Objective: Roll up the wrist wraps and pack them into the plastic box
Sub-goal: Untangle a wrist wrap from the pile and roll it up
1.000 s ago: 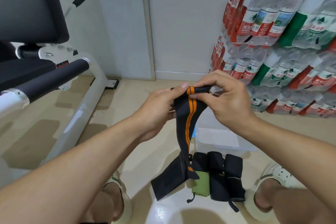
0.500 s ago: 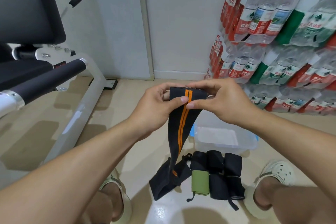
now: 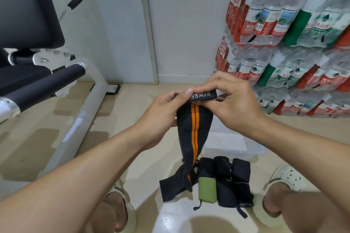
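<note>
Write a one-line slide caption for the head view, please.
Both hands, left and right, roll the top end of an orange-striped wrist wrap above the plastic box.

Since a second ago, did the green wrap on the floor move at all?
No. The green wrap still lies against the same black wrap, just in front of the plastic box, as before.

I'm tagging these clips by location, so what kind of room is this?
Probably a home gym or a gym storeroom: a padded weight bench with a foam roller bar stands at left, shrink-wrapped packs of bottled water are stacked against the wall, and wrist wraps lie on the floor.
</note>
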The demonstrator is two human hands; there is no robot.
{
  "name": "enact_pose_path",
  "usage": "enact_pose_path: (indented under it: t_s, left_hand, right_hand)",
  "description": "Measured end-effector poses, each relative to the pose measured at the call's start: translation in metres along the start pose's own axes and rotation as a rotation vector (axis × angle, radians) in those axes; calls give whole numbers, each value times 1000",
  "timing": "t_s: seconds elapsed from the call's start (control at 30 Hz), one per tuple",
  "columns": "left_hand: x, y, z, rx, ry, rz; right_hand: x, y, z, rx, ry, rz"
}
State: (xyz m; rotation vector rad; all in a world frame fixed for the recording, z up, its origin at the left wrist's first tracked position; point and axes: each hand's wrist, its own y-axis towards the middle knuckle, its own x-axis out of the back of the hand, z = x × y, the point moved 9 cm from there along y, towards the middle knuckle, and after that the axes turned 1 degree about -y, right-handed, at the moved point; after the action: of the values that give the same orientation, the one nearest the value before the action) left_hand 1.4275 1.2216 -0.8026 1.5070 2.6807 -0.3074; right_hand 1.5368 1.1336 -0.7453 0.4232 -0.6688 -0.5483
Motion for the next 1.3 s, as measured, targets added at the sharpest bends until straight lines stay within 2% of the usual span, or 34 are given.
enact_pose_path:
  t_s: [0.17, 0.3, 0.37, 0.43, 0.6, 0.73, 0.97, 1.13, 1.3]
  left_hand:
    - [12, 4, -6, -45, -24, -38]
    - [16, 3, -9, -76, -30, -30]
    - [15, 3, -9, -82, -17, -26]
    - [13, 2, -8, -81, -4, -30]
    - [14, 3, -4, -82, 26, -55]
    - [8, 4, 5, -34, 36, -15]
    - [2, 1, 4, -19, -18, -12]
    - [-1, -1, 5, 32, -157, -54]
    - [6, 1, 9, 54, -179, -89]
  right_hand:
    - [-7, -1, -11, -117, 105, 89]
    - [-11, -3, -26, -301, 308, 131]
    - [-18, -7, -34, -407, 374, 213]
    - [-25, -11, -31, -437, 405, 283]
    - [-21, -14, -29, -444, 398, 166]
    - [-17, -16, -29, -429, 323, 77]
    - [-15, -15, -26, -404, 255, 8]
    - [-14, -12, -20, -355, 208, -58]
    - [-20, -13, -25, -428, 284, 49]
